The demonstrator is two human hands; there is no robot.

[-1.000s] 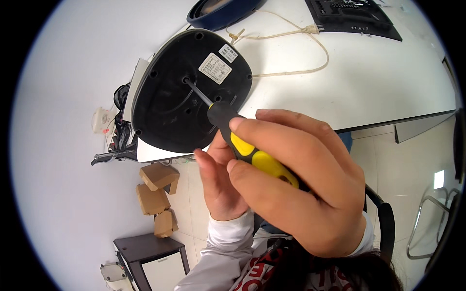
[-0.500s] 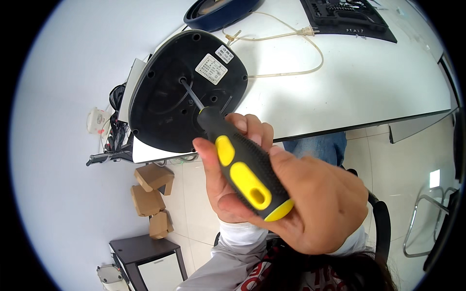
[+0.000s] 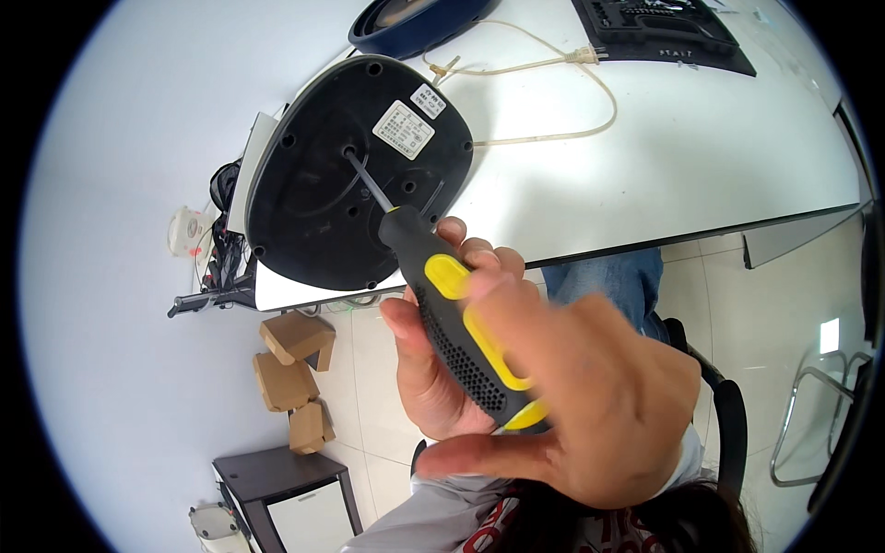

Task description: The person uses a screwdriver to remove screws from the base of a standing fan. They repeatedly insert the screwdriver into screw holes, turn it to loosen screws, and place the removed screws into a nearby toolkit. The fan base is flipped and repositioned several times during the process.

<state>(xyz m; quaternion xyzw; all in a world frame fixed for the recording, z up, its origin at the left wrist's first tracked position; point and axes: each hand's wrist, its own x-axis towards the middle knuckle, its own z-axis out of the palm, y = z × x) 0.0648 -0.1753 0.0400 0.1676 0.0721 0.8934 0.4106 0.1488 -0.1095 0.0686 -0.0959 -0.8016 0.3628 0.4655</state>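
A black and yellow screwdriver point(image 3: 458, 362) slants up and left, its steel tip in a recessed hole of a black appliance base point(image 3: 304, 207). The rounded base leans with its underside facing me and carries two white labels. My left hand point(image 3: 438, 392) is wrapped loosely behind the handle, fingertips showing past its upper side and thumb on the left. Over the handle's rear end lies my right hand point(image 3: 599, 396), slightly blurred. Its index finger rests along the handle, while its thumb stretches straight out, apart from the grip.
A pale power cord point(image 3: 553, 138) with a plug loops across the white table point(image 3: 719, 157). At the back are a dark blue round appliance part point(image 3: 406, 32) and a black tool case point(image 3: 664, 28). Cardboard boxes point(image 3: 286, 380) and a dark cabinet point(image 3: 277, 465) stand lower left.
The screwdriver handle has turned, so its yellow patches face more to the right. My right hand has loosened, its thumb swinging off the handle and its index finger reaching forward.
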